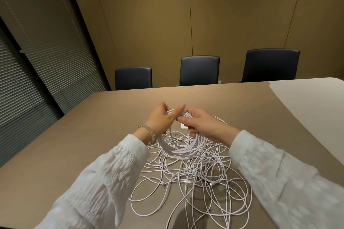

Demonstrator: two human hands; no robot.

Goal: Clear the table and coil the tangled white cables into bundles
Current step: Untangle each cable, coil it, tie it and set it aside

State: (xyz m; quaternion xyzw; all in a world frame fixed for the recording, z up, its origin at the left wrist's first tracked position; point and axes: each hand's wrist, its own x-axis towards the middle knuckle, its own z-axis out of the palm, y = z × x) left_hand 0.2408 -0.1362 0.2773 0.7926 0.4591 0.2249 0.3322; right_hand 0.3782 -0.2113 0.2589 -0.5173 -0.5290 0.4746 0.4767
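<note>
A thick coil of white cable point(179, 149) hangs as a round bundle above the brown table point(93, 126). My left hand point(162, 120) grips the top left of the coil, thumb stretched over the strands. Curled round the top right of the same coil is my right hand point(202, 123). Below the coil a large tangle of loose white cables point(202, 189) spreads over the table towards me, with small connectors among the loops. A small white object point(183, 126) shows just behind the coil, partly hidden by my right hand.
Three dark chairs point(199, 70) stand along the table's far edge against a tan wall. Window blinds point(28, 83) fill the left side. A lighter section of the tabletop point(307, 102) lies at the right.
</note>
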